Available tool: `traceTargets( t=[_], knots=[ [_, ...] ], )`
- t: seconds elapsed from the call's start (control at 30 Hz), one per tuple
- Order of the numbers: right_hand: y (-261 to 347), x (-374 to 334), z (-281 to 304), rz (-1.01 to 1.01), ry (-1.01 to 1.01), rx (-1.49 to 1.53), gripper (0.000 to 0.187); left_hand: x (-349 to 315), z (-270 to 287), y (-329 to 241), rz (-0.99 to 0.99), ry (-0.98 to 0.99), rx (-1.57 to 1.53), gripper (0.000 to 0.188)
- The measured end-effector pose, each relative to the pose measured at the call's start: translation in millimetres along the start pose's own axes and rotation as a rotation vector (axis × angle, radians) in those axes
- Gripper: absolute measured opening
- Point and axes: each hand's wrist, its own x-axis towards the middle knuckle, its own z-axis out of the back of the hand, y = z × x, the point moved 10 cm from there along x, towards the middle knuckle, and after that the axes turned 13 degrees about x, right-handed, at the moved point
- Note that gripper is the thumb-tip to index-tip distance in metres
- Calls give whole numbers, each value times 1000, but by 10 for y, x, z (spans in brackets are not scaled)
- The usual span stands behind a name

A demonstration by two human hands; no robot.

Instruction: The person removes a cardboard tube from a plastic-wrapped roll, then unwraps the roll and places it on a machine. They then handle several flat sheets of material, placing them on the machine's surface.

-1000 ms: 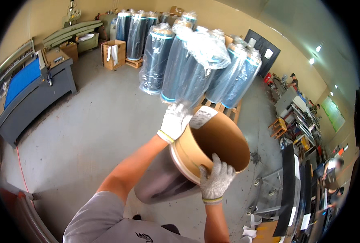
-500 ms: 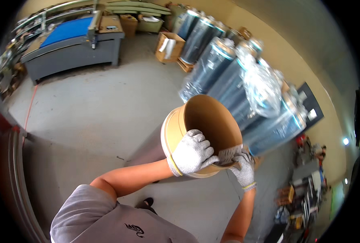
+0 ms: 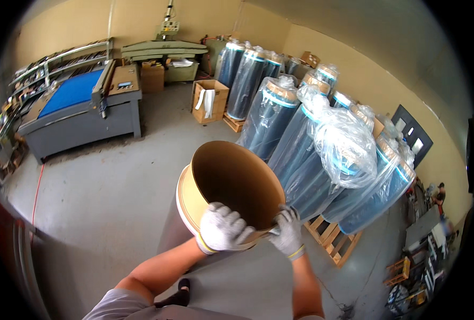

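A wide cardboard tube [image 3: 190, 194] stands in front of me with its open end up and tilted toward me. Lower down, a dark wrapped roll surrounds it, mostly behind my arms. My left hand [image 3: 223, 228], in a grey-white knit glove with a yellow cuff edge, has its fingers curled over the near rim. On the rim's right side my right hand [image 3: 288, 232], gloved alike, grips the edge with bent fingers. The inside of the tube is in shadow, and my hands cover part of the near rim.
Tall plastic-wrapped rolls [image 3: 269, 120] crowd the right side, some on a wooden pallet [image 3: 330, 240]. An open cardboard box [image 3: 210, 101] stands beyond. At the far left is a grey machine table [image 3: 82, 125] with a blue bed. A person [image 3: 438, 196] is at the far right.
The view has tipped up, showing more of the far wall. The tube sits further left in view, both hands still at its rim. The printed white label by my right hand is out of sight.
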Motion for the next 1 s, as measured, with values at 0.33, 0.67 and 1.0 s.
traceTargets(
  t=[0.33,0.67,1.0],
  knots=[
    [-296,1066,-711,-96,-53,30,64,717,-1454,1959,-31,113,-251,16],
    [-2908,1285,-594,-110,139,-231,65,1304,-3196,2590,-181,171,-482,35],
    [-2837,3058,-1299,19,103,322,62,1789,-4116,3376,-136,274,-292,44]
  ],
)
